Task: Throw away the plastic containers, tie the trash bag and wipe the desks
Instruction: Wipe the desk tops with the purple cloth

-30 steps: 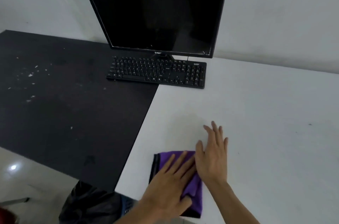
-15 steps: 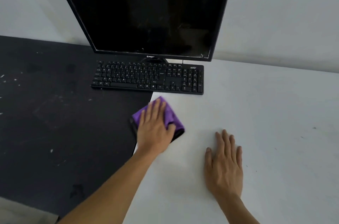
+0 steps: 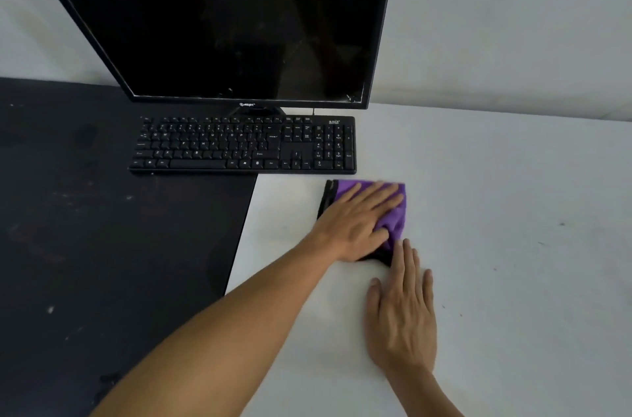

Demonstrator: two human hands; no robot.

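A white surface point(image 3: 496, 211) fills the right and near part of the scene, with a few small dark marks on it. A dark surface point(image 3: 102, 228), dotted with pale specks, adjoins it on the left. At the far side a black monitor point(image 3: 222, 16) with a dark screen stands across the seam between them. A black keyboard point(image 3: 242, 146) lies just near of it, its right end over the white surface. The left grip point(image 3: 355, 221), a bare hand on an arm reaching in from the near left, is wide, its fingers straight and pressing flat on the purple cloth point(image 3: 398, 223). The right grip point(image 3: 403, 314) is also wide and holds nothing, lying palm down on the white surface. Its fingertips are at the cloth's near edge, and I cannot tell whether they touch it. The purple cloth, black-edged, lies on the white surface just near of the keyboard's right end
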